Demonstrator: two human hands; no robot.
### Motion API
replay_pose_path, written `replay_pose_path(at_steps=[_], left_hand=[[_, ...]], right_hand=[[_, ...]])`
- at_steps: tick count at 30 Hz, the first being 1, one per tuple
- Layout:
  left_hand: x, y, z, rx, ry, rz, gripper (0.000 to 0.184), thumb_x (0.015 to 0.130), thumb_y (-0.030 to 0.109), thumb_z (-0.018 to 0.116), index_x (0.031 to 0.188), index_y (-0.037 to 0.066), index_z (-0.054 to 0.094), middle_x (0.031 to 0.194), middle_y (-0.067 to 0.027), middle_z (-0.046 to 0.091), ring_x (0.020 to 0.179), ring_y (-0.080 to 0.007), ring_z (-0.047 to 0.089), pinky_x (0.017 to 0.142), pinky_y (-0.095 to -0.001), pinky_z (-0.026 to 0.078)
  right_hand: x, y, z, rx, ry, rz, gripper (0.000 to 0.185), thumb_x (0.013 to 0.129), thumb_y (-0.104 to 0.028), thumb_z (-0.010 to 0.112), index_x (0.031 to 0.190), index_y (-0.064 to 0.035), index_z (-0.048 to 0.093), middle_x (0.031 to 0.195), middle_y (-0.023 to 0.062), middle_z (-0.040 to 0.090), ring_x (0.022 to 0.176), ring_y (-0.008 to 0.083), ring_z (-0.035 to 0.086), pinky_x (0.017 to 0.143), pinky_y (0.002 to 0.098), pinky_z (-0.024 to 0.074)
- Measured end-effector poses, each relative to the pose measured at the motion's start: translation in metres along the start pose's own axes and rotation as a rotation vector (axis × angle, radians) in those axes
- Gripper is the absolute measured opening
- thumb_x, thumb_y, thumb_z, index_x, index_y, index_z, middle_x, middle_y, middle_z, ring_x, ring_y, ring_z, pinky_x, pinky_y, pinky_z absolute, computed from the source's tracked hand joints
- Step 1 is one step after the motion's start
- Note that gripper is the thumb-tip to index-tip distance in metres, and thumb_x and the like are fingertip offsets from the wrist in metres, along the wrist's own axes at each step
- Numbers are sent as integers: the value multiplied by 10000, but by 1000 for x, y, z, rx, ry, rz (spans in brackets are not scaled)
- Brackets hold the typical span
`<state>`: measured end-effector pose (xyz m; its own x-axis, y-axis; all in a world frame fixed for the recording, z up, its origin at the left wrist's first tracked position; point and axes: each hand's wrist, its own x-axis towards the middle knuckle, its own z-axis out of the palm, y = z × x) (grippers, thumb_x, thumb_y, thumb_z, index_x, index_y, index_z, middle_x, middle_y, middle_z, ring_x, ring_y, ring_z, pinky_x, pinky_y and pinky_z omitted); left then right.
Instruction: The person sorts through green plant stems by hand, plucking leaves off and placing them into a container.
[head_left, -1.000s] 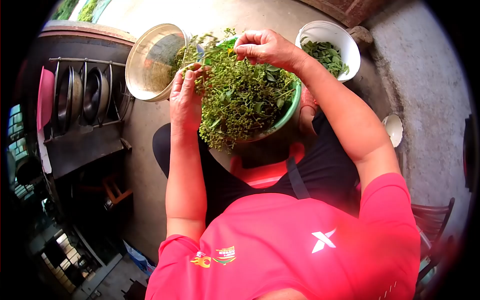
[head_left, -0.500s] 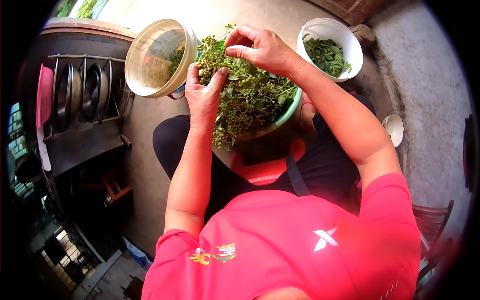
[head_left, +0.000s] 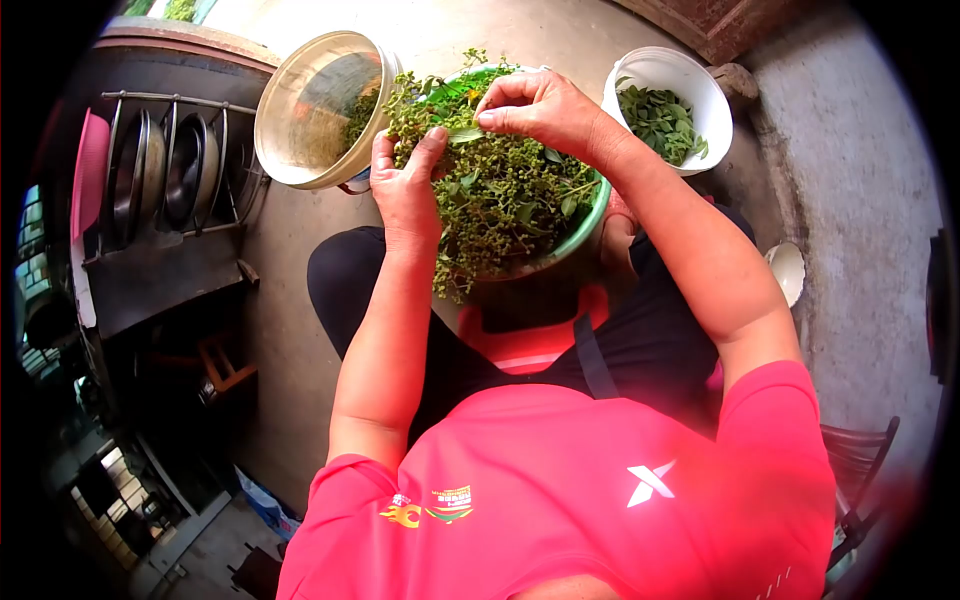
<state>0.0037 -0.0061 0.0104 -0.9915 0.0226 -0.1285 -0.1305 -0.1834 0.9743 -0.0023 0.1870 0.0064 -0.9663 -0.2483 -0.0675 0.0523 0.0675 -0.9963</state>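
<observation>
Lying heaped in the green basin (head_left: 588, 232) at upper centre, berried sprigs (head_left: 515, 205) overhang its rim. The left hand (head_left: 408, 190) grasps one sprig (head_left: 405, 115); the right hand (head_left: 555, 118) narrows thumb and forefinger beside a leaf (head_left: 465, 134), farther from the left thumb than half a second ago. Whether it grips is unclear; foliage hides left fingertips.

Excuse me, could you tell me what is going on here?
A person is handling greenery over a green basin heaped with stems. The left hand holds a sprig; the right hand is at a leaf, its grip unclear. A white bucket on the right holds leaves; a cream bucket on the left holds some greenery.
</observation>
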Motion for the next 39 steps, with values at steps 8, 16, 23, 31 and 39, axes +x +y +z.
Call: replay_pose_path(at_steps=[8,16,23,31,39], left_hand=[[15,-8,-18,-127,175,-143,158,798,154,617,941,146,552,827,8,598,657,-127,569,476,-271,444],[10,-1,-15,-73,196,-92,185,826,158,652,979,119,555,799,29,606,742,-87,581,541,-235,422],[4,0,-8,17,107,31,185,823,134,660,974,118,555,851,13,621,761,-93,598,569,-228,431],[11,4,-23,-94,132,-28,185,832,131,636,996,115,552,837,-17,628,698,-118,604,525,-241,471],[114,69,-100,252,210,45,500,793,215,700,1204,63,458,976,-85,624,779,-167,592,560,-279,460]], right_hand=[[-6,-7,5,-137,200,-242,112,817,-147,654,862,-45,649,784,-8,623,764,63,562,716,232,463],[-9,-11,-18,-370,-76,-66,214,862,-240,629,954,-47,623,861,27,638,851,107,591,782,264,474],[-2,-5,17,-358,191,-264,274,791,-152,693,1036,-66,606,971,44,598,759,125,594,719,264,491],[-2,-14,2,-490,276,-264,120,831,-142,644,893,-40,631,750,26,621,698,95,574,671,250,463],[-1,-17,-56,-243,428,-45,175,853,-230,642,883,-60,617,739,-28,594,659,53,557,591,213,452]])
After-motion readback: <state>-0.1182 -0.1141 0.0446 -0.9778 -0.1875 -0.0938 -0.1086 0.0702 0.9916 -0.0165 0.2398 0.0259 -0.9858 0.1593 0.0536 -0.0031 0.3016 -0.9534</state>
